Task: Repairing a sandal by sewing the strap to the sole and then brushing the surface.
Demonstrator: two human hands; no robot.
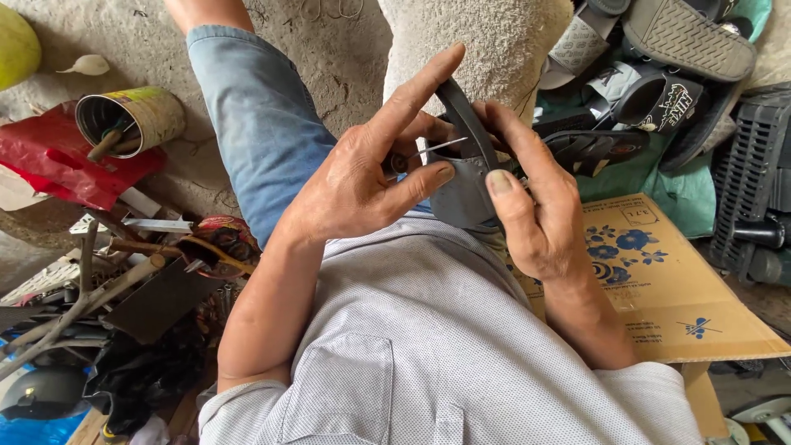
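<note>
Above the lap, centre frame: both hands are working on a grey sandal [463, 194] held close to the chest.

Left hand [362, 177]: thumb and lower fingers are closing on a thin metal needle or awl [441, 147], tip pointing right toward the strap [465, 124]. Index finger is stretching out along the strap, probably steadying it. What the needle's near end joins to is hidden in the fist; a small round brown part is showing there, unclear what.

Right hand [535, 210]: thumb is pressing flat on the sandal's grey body, the other fingers are wrapping behind it, so the grip is closed on the sandal. It is likely bracing the piece against the push of the needle. Those fingers are mostly out of sight behind the sandal.

Whether thread is running through the needle: cannot tell.

Surroundings: a knee in blue shorts [259, 124] is rising far left of the hands. A pale fuzzy cloth [486, 41] is lying behind the sandal. Far right, a heap of dark sandals [659, 74] is resting on green cloth, partly cut off by the frame. Right, a flat cardboard sheet [684, 305] with blue flower print. Left, a tin can [132, 119] holding tools, a red bag [58, 161], and a jumble of sticks and scrap, hard to sort out.
</note>
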